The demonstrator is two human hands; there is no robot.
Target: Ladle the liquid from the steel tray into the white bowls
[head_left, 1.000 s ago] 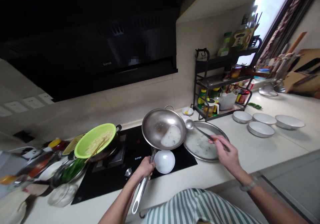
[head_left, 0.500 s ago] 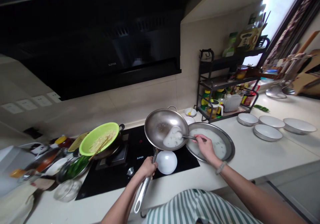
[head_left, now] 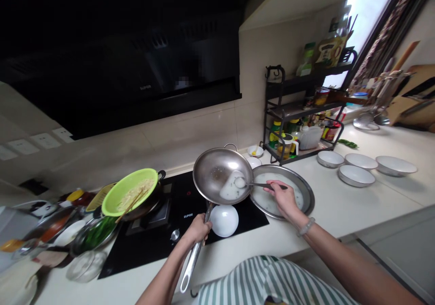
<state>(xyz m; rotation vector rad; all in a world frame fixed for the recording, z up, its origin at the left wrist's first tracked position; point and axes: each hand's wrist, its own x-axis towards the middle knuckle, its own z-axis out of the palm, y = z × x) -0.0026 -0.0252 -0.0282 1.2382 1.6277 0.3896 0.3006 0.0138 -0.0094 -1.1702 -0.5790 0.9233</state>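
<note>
Wok (head_left: 212, 171) tilted, white liquid (head_left: 231, 191) pooled inside, left hand (head_left: 200, 228) gripping its handle, right hand (head_left: 282, 197) holding ladle (head_left: 240, 182) over its right side, basin (head_left: 307, 194) beside it.

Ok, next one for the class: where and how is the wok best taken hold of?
Probably by the long metal handle, from the person's side, where the left hand grips it: it slants toward the body, clear of the liquid, while the wok's far rim has only a small loop.
</note>
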